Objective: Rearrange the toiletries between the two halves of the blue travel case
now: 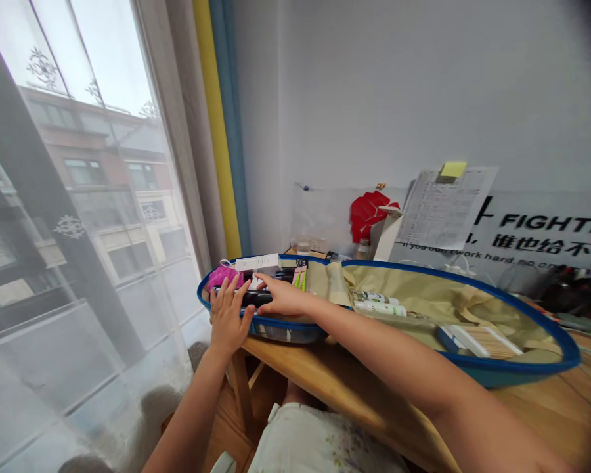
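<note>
Curtains [219,131] hang by the wooden counter [320,368]. A black item [257,299] lies between the spread left hand [230,318] and right hand [286,297], grip unclear.

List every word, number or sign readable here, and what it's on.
"FIGHTIN", cut off: wall banner
"谁也给不", same banner
"work hard", same banner; the rest of that line is partly unclear
Too small or blurred: papers, white tube

From my remote seat I see a light wooden table [335,376] carrying an opened, blue-rimmed case [569,349], its two halves spread side by side, with a small clear jar [304,246] and a clear bottle [362,250] behind, and clutter [574,305] too blurred to name toward the right.
</note>
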`<state>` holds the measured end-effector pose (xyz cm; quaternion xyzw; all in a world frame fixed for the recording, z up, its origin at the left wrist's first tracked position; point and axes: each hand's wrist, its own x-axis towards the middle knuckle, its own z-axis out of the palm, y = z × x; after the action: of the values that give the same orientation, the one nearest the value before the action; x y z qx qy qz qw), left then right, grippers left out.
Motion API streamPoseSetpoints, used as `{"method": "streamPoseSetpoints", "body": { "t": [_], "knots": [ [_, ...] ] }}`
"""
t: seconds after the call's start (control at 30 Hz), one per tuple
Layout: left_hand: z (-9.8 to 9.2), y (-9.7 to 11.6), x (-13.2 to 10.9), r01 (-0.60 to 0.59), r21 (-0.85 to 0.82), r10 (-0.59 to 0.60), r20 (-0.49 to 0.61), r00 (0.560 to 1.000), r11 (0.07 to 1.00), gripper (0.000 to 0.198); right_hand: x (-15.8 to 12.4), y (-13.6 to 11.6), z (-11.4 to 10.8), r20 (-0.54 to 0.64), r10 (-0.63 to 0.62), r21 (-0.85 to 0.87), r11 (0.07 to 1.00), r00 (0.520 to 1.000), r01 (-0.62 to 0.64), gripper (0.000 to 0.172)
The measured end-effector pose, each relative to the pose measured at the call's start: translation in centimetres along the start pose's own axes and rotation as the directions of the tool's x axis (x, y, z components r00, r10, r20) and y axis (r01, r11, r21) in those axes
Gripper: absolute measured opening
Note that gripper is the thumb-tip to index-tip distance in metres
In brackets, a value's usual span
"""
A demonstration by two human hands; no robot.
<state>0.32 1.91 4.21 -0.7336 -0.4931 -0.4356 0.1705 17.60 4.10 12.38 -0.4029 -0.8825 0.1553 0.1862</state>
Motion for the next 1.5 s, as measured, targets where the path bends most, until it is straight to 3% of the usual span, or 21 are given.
{"method": "streamPoseSetpoints", "body": {
  "t": [0.17, 0.3, 0.4, 0.47, 0.53, 0.7, 0.83, 1.0, 1.13, 1.37, 1.5],
  "knots": [
    [-0.6, -0.4, 2.5, -0.095, -0.026, 0.098, 0.174, 0.98, 0.995, 0.04, -1.0, -0.5, 0.1, 0.002, 0.033, -0.015, 0.999, 0.999, -0.033, 0.09],
    [-0.4, -0.7, 2.0, -0.064, -0.041, 0.071, 0.195, 0.978, 0.997, 0.038, -2.8, 1.2, -3.6, -0.01, 0.1, -0.131, 0.986, 0.995, -0.101, 0.062],
    [-0.3, -0.6, 1.5, -0.051, -0.045, 0.058, 0.177, 0.982, 0.998, 0.038, -5.0, 5.3, -8.0, -0.092, 0.254, -0.213, 0.94, 0.963, -0.268, 0.039],
    [-0.2, -0.6, 1.4, -0.044, -0.048, 0.052, 0.167, 0.985, 0.998, 0.038, -7.1, 9.1, -10.6, -0.137, 0.377, -0.284, 0.871, 0.916, -0.401, 0.035],
    [-0.1, -0.6, 1.3, -0.037, -0.051, 0.044, 0.153, 0.987, 0.998, 0.038, -9.4, 12.9, -12.3, -0.104, 0.478, -0.334, 0.809, 0.872, -0.484, 0.03],
    [0.2, -0.5, 0.9, -0.013, -0.049, 0.018, 0.12, 0.993, 0.999, 0.038, -13.9, 19.8, -12.2, 0.057, 0.635, -0.361, 0.733, 0.771, -0.577, 0.035],
    [0.3, -0.4, 0.6, -0.006, -0.051, 0.011, 0.107, 0.994, 0.999, 0.039, -14.8, 22.6, -10.5, 0.142, 0.635, -0.311, 0.757, 0.759, -0.575, 0.044],
    [0.4, -0.3, 0.6, 0.003, -0.046, 0.002, 0.104, 0.995, 0.999, 0.041, -14.2, 24.5, -9.8, 0.159, 0.642, -0.294, 0.756, 0.75, -0.585, 0.051],
    [0.4, -0.1, 0.6, -0.002, -0.041, 0.006, 0.094, 0.996, 0.999, 0.043, -14.0, 24.8, -10.0, 0.156, 0.637, -0.309, 0.757, 0.755, -0.575, 0.047],
    [0.3, -0.2, 0.5, 0.008, -0.037, -0.004, 0.108, 0.994, 0.999, 0.04, -14.7, 23.5, -11.1, 0.124, 0.635, -0.299, 0.757, 0.763, -0.581, 0.049],
    [0.3, -0.4, 0.3, 0.008, -0.028, -0.005, 0.111, 0.994, 1.0, 0.039, -15.5, 22.0, -12.8, 0.047, 0.696, -0.152, 0.714, 0.717, -0.683, 0.057]
  ]
}}
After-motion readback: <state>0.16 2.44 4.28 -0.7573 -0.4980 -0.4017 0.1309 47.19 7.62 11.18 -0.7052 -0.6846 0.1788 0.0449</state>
